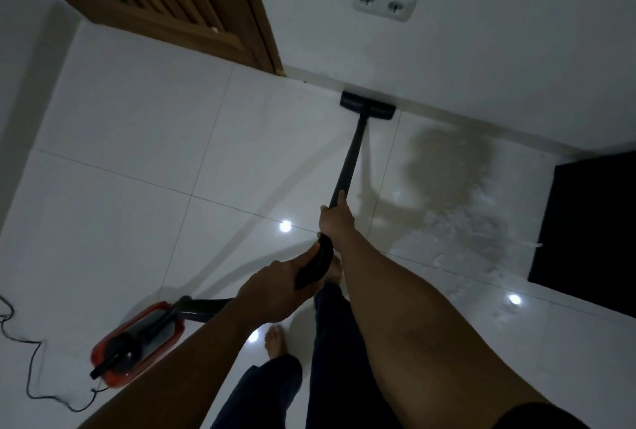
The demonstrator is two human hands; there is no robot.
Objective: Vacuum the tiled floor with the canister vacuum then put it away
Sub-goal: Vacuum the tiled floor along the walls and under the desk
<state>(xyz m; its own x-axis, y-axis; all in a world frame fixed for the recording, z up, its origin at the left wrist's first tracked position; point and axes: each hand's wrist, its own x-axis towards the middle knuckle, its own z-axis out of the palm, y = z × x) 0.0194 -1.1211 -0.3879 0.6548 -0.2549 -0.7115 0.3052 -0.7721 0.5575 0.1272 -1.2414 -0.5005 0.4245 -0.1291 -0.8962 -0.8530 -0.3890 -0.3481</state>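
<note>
Low, red-and-black canister vacuum [137,342], black wand [347,160].

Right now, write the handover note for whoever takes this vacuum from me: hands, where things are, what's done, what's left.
Right hand: grips the black wand.
Left hand: grips the ribbed hose end just behind it.
Floor head: on the tiles at the foot of the wall, below the double socket.
Red canister: on the floor to the left; its cord trails off left.
Done: cannot tell which tiles are already clean.
Left: the white debris right of the wand, beside the black mat; then put the vacuum away.
</note>
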